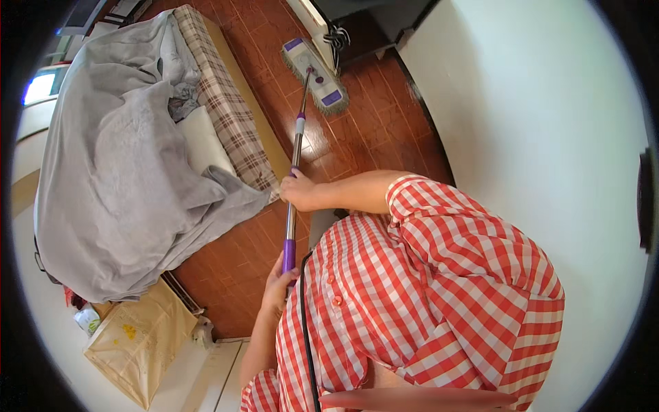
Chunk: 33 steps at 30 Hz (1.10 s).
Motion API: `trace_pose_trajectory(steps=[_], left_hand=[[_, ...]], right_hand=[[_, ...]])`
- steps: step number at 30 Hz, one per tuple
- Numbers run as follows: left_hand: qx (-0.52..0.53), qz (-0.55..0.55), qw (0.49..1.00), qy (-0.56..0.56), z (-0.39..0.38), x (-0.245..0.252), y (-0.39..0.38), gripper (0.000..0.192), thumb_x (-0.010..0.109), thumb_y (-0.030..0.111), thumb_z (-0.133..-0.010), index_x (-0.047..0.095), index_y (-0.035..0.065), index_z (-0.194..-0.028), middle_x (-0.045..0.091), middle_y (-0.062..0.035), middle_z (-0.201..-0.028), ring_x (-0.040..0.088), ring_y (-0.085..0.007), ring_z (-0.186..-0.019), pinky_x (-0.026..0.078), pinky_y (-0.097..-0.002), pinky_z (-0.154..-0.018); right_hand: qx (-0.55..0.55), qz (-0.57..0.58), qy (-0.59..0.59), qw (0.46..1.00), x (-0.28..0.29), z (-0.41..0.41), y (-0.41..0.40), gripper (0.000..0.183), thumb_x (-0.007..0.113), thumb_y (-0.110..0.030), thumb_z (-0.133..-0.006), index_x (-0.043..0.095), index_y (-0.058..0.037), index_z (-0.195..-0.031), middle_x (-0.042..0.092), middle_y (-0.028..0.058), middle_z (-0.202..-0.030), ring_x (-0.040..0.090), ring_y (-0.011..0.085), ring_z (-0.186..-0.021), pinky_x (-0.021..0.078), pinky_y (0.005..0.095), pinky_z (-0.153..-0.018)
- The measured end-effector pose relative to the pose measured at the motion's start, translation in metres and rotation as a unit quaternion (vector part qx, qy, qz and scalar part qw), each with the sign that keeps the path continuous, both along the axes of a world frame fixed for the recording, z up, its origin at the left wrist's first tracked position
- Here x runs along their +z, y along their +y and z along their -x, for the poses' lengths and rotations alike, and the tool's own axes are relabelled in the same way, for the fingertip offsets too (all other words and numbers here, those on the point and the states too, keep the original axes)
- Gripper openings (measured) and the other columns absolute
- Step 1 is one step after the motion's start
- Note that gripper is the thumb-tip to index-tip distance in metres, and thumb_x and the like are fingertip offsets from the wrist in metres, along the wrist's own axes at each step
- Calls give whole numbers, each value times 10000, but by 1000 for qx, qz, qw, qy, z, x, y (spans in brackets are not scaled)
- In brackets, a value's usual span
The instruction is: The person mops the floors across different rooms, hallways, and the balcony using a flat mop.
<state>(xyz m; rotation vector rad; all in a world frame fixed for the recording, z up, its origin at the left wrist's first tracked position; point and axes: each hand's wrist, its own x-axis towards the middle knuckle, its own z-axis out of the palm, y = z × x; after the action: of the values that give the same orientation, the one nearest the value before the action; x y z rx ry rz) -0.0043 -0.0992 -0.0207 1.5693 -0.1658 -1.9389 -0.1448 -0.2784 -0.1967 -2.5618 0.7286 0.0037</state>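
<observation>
A flat mop with a purple and metal handle (296, 147) runs up the middle of the head view. Wrapped around the upper part of its pole is my right hand (299, 190). Lower down, my left hand (278, 280) grips the purple end of the handle, close to my checked shirt. The mop head (315, 74), white with purple patches and a grey fringe, lies flat on the reddish-brown tiled floor (355, 149), beside a white furniture edge.
To the left stands a bed with a plaid mattress (226, 103) under a grey blanket (128, 154). Bundled black cables (337, 38) hang near a dark cabinet (365, 31). A white wall (520, 103) rises on the right. A yellowish bag (144, 340) is at lower left.
</observation>
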Motion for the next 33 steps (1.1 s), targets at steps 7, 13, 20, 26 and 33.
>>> trace_pose_trajectory(steps=[7, 13, 20, 26, 33], left_hand=[[-53, 29, 998, -8, 3, -3, -51, 715, 568, -7, -790, 262, 67, -1431, 522, -50, -729, 476, -105, -501, 415, -228, -466], [-98, 58, 993, -13, 24, -44, -109, 730, 570, -7, -816, 226, 107, -1449, 532, -47, -730, 479, -106, -494, 415, -224, -477], [21, 28, 998, 54, 48, -39, -140, 665, 546, 27, -851, 223, 75, -1430, 531, -54, -736, 492, -110, -559, 410, -223, -496], [94, 0, 993, 74, 14, 14, -82, 630, 492, 8, -854, 235, 72, -1426, 529, -80, -743, 462, -133, -513, 394, -234, -495], [89, 5, 991, 97, 6, 28, -72, 614, 488, 12, -856, 251, 70, -1420, 522, -82, -751, 463, -136, -533, 390, -226, -515]], right_hand=[[-55, -21, -30, 998, 9, 18, -42, 93, 655, -165, -686, 659, -171, -779, 601, 35, -883, 553, 232, -976, 326, 540, -908], [-94, -2, 58, 994, -17, 31, -72, 210, 597, -141, -761, 617, -129, -969, 554, 60, -1058, 482, 257, -1095, 431, 406, -847], [-209, -36, -81, 974, -14, 37, -77, 170, 551, -99, -792, 636, -101, -938, 517, 108, -1115, 412, 308, -1222, 430, 432, -921], [-115, -91, -132, 980, 21, -1, -37, 100, 611, -94, -719, 614, -159, -795, 557, 48, -1045, 389, 304, -1250, 390, 457, -926], [-122, -103, -169, 973, 31, -3, -12, 106, 611, -80, -726, 588, -161, -790, 548, 41, -1125, 352, 311, -1296, 337, 519, -939]])
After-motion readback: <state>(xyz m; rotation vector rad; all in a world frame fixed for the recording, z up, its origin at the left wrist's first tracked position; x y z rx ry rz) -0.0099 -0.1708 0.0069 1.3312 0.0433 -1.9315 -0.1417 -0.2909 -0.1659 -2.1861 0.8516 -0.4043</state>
